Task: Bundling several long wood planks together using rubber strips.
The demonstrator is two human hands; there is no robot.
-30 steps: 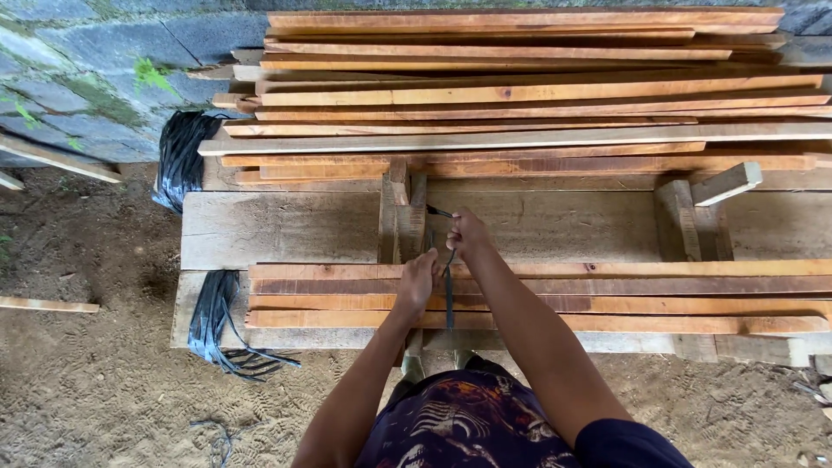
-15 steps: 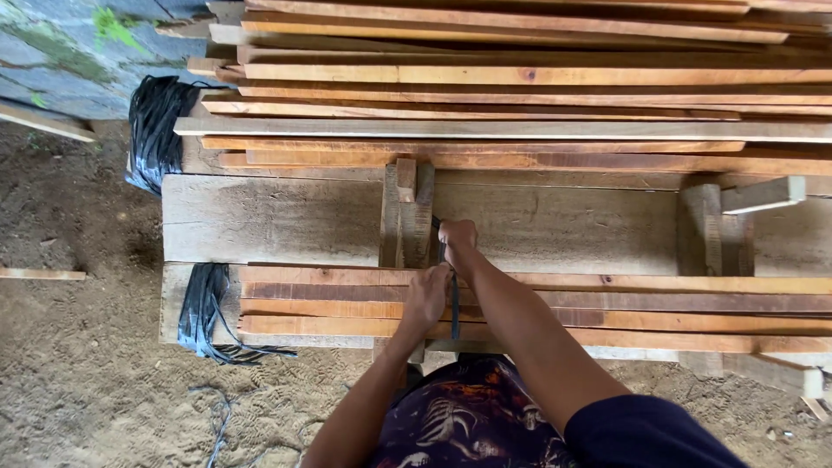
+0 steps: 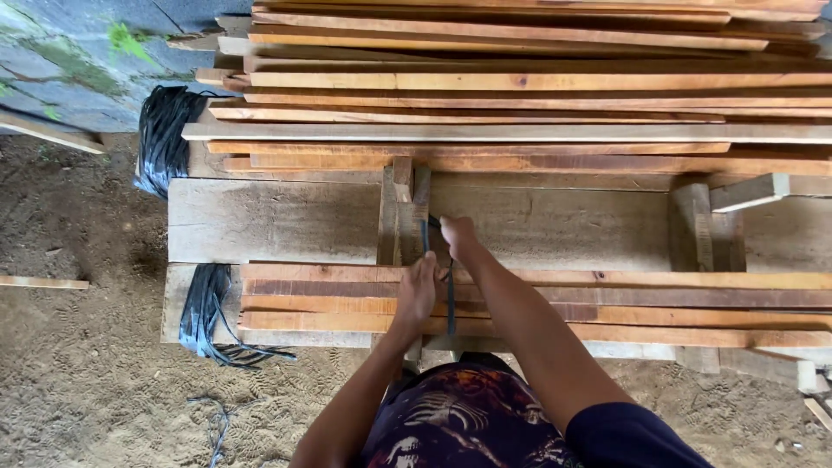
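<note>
Both our hands work a thin dark-blue plastic strap [image 3: 450,299] at the front middle of the rough grey wooden plank surface [image 3: 277,221]. Our left hand [image 3: 418,290] is closed on the strap, low, resting over the near bundle of long reddish-brown wooden slats [image 3: 659,299]. Our right hand [image 3: 456,234] sits just beyond it, fingers curled shut on the strap's upper end, next to the short upright wooden blocks [image 3: 400,212]. Strap runs vertically across the near slats, from the right hand down to the front edge, and looks taut between the hands.

Behind the hands a tall stack of long pale and orange wooden boards [image 3: 537,82] fills the top of the view. A second pair of short wooden blocks [image 3: 704,227] stands on the right side. A black bundle of plastic strapping [image 3: 165,139] lies at the far left corner of the surface, and another loose bunch of black strapping [image 3: 208,312] hangs off the near left edge onto the sandy dirt ground [image 3: 78,381]. Grey stone paving [image 3: 69,61] shows top left.
</note>
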